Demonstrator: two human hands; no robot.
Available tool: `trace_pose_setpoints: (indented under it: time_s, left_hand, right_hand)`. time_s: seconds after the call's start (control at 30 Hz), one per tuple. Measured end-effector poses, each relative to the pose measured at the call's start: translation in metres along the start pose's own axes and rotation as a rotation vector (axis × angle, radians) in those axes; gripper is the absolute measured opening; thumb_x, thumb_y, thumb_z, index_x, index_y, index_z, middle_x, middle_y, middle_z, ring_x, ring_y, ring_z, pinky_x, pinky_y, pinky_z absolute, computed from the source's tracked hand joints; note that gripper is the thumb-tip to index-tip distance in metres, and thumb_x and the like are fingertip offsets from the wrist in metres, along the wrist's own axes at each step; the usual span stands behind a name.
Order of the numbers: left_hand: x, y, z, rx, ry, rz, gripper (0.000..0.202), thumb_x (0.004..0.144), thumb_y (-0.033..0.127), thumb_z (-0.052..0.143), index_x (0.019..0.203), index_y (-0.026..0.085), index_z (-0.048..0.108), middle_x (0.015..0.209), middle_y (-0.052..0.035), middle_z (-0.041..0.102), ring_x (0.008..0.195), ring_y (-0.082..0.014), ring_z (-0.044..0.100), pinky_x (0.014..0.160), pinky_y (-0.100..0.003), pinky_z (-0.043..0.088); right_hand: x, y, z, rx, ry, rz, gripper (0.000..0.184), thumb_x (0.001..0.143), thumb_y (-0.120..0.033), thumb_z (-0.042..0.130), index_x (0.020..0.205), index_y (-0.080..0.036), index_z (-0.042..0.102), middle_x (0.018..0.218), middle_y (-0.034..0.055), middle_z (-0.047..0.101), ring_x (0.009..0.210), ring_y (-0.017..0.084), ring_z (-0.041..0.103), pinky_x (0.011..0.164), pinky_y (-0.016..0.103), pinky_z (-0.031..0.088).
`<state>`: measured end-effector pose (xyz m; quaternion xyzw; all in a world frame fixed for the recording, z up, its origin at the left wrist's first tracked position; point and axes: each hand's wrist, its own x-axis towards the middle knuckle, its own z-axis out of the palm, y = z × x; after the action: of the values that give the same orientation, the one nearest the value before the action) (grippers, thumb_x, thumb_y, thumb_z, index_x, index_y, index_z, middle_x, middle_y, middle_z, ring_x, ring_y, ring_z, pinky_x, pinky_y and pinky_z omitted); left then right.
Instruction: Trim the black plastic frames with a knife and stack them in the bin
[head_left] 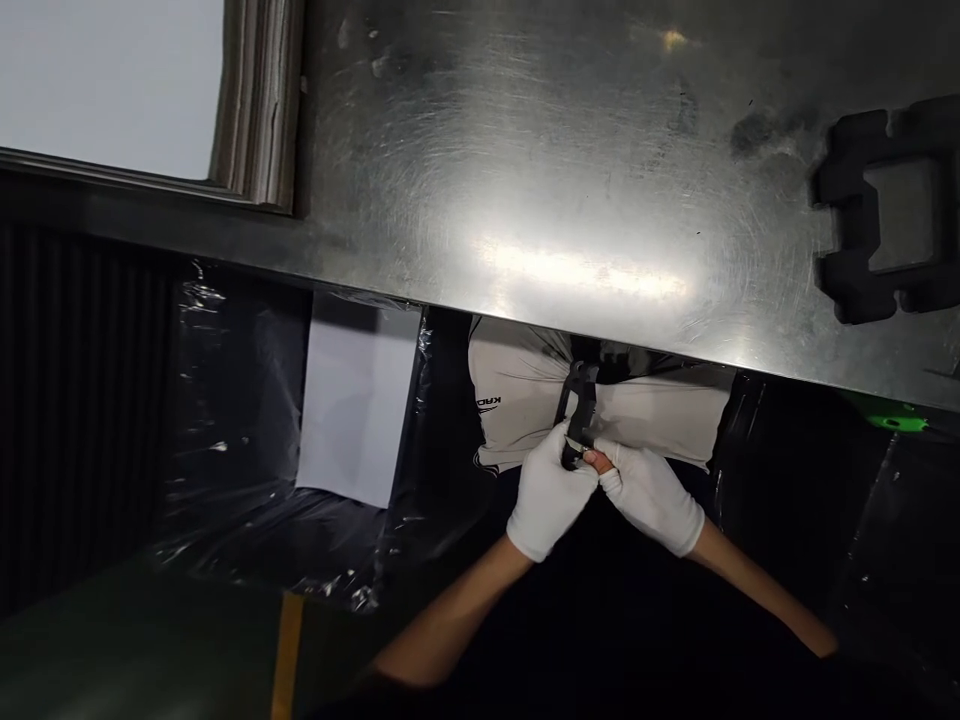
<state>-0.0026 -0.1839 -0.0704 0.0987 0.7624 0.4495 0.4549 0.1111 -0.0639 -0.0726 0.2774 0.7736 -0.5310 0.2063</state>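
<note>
Working at the lower end of a narrow, dark, matte piece with a small gap in it (583,408), two gloved hands are held close together below the near edge of a scratched silver metal table (525,150). From the centre of the view, the piece is found at 4 o'clock, tilted slightly, in front of light grey fabric with dark lettering (652,415).

For neat handling, one end should probably be kept steady while light pressure is applied at the other point of contact; sharp bending or tugging might tear the narrow part, if the material is soft.

The piece is pinched, with no wide gap left between digits. Its lower left side is gripped by the white-gloved left hand (553,492), at 5 o'clock; its lower right side is met by the white-gloved right hand (654,497), at 4 o'clock, whose thumb tip is bare (the glove stops short there). How the hidden fingertips are placed cannot be told.

Between 2 and 3 o'clock, a black notched frame with a rectangular opening (851,245) is laid on the metal.
</note>
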Motion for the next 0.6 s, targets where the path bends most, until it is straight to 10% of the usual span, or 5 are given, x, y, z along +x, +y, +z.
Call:
trace_pose_setpoints:
  time_s: [0.6]
  left_hand:
    - [0.0030,-0.0070,-0.0002,-0.063,-0.005,-0.027,0.017,0.080,0.025,0.066,0.095,0.019,0.070,0.080,0.0015,0.065,0.077,-0.0157,0.056,0.078,-0.029,0.050]
  right_hand:
    - [-0.0004,-0.0034,0.0087,0.020,0.031,0.087,0.042,0.118,-0.049,0.040,0.106,-0.025,0.072,0.093,0.0040,0.078,0.089,0.021,0.075,0.085,0.030,0.055]
